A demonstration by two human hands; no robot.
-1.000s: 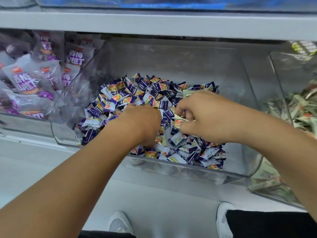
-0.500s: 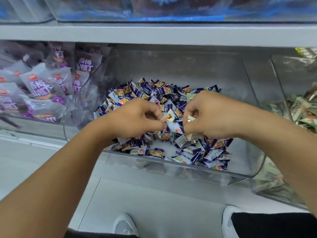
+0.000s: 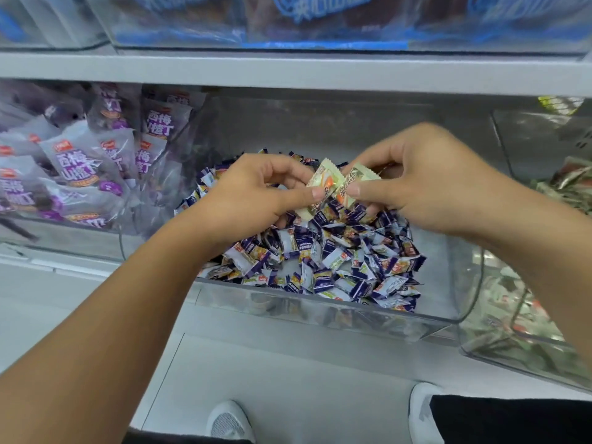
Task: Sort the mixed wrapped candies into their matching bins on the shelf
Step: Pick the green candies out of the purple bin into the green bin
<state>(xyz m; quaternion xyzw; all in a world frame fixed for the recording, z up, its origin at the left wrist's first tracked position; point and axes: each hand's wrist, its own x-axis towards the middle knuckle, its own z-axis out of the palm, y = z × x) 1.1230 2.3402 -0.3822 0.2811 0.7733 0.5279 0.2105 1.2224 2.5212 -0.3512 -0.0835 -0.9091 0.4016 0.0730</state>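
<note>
Pale-green strays: left hand (image 3: 256, 193) pinched one candy (image 3: 320, 184), right hand (image 3: 426, 184) pinched another (image 3: 355, 184). Best kept pinched until over the green bin (image 3: 525, 318), clear of the purple pile (image 3: 326, 261).

We've only got one view, head-mounted, looking forward and down, close over the clear plastic candy bin (image 3: 320, 318) on the grey shelf (image 3: 288, 70), white shoes (image 3: 230, 423) at bottom.
</note>
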